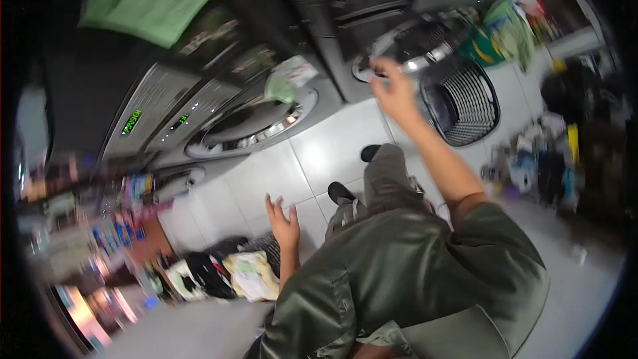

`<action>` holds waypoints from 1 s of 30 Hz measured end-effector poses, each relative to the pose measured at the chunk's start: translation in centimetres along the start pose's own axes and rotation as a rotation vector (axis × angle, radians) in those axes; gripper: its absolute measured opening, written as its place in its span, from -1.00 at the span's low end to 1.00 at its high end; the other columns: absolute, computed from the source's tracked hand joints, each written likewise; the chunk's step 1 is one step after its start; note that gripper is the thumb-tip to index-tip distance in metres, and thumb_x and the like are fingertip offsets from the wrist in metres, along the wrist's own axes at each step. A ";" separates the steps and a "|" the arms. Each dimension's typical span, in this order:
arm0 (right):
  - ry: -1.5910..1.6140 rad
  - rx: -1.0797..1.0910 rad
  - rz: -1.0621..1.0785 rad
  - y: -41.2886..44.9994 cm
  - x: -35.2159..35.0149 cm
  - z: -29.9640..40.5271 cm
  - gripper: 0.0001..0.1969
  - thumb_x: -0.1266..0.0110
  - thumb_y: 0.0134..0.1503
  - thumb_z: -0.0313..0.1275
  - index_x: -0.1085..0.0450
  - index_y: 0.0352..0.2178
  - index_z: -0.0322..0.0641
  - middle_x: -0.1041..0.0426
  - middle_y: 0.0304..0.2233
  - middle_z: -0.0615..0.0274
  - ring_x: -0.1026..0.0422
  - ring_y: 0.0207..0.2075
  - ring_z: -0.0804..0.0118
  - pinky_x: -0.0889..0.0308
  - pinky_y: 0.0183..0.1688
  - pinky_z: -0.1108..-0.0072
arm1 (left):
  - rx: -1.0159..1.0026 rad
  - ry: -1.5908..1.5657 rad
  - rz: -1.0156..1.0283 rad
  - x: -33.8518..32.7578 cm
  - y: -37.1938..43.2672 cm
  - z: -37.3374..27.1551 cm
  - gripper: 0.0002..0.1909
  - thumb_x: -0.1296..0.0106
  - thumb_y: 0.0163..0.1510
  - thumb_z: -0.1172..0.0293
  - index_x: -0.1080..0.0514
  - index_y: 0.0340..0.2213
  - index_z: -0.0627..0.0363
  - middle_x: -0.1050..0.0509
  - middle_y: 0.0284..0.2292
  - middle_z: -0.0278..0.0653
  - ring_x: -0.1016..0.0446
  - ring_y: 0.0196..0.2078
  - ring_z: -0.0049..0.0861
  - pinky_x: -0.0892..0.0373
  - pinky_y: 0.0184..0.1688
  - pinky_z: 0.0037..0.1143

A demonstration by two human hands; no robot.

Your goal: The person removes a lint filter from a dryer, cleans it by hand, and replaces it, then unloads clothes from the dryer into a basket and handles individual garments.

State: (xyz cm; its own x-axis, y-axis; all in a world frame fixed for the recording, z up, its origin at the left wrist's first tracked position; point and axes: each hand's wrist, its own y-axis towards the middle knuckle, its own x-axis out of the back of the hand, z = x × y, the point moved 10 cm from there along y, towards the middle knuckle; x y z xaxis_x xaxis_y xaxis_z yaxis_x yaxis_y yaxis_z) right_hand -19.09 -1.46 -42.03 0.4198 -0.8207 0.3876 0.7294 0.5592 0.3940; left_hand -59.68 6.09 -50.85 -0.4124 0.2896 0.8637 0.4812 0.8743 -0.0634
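Observation:
Both of my hands are bare and empty, with fingers apart. My right hand (394,89) is raised over the floor beside a dark laundry basket (473,104), near the round door of a front-loading washer (369,72). Lower and to the left, my left hand (284,222) hangs over the white floor tiles (269,174). Ahead of it is another front-loading machine with a round glass door (239,127), where a green and white paper (289,80) shows near the rim. Motion blurs the picture.
Folded clothes (251,274) lie in a row at the lower left. A green bag (486,47) stands beyond the basket. Bottles and other goods (528,164) crowd the right side. A large green sheet (154,5) shows at the upper left, above lit control panels (149,109).

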 end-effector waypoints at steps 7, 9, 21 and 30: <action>-0.718 -0.752 -0.124 -24.0 3.1 -29.2 -0.42 -0.12 -0.29 -0.46 -0.16 -0.14 -0.26 -0.23 -0.15 -0.01 -0.20 -0.10 0.03 -0.13 -0.08 0.39 | 0.176 0.489 1.028 -8.1 -17.5 29.6 -0.54 0.02 -0.12 0.22 -0.27 -0.22 0.27 -0.14 -0.07 0.15 -0.18 -0.06 -0.02 -0.18 -0.06 -0.31; -0.976 -0.784 -0.152 -24.3 5.9 -33.5 -0.32 -0.17 -0.34 -0.43 -0.10 -0.09 -0.21 -0.14 -0.06 0.05 -0.12 -0.02 0.03 -0.09 -0.05 0.25 | 0.426 0.482 1.105 -6.1 -20.5 35.4 -0.54 0.03 -0.12 0.19 -0.28 -0.22 0.28 -0.18 -0.09 0.14 -0.21 -0.08 -0.05 -0.19 -0.07 -0.31; -0.901 -0.779 0.106 -30.0 -2.7 -39.7 -0.83 0.03 -0.23 -0.44 -0.30 -0.48 -0.11 -0.37 -0.51 0.15 -0.37 -0.48 0.07 -0.27 -0.45 0.36 | 0.689 0.234 0.868 -12.6 -20.3 33.2 -0.61 0.06 -0.10 0.18 -0.34 -0.26 0.20 -0.41 -0.32 -0.06 -0.37 -0.23 -0.23 -0.27 -0.18 -0.42; -0.448 -0.693 0.382 -41.5 -30.2 -20.8 -0.78 -0.10 -0.30 -0.38 -0.31 -0.53 -0.20 -0.28 -0.39 0.16 -0.32 -0.33 0.12 -0.26 -0.36 0.38 | 0.866 -0.799 0.754 -28.2 -10.4 26.0 -0.42 0.38 0.04 -0.10 -0.14 -0.05 0.06 -0.24 -0.08 -0.21 -0.24 -0.09 -0.28 -0.14 -0.06 -0.44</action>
State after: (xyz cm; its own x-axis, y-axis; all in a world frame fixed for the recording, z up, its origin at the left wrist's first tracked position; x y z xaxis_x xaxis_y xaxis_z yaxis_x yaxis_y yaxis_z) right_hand -50.81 -2.34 -87.40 0.5559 -0.3906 0.7338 0.8061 0.4689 -0.3610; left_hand -73.19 -0.98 -87.53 -0.7363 0.6765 -0.0128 0.2779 0.2851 -0.9173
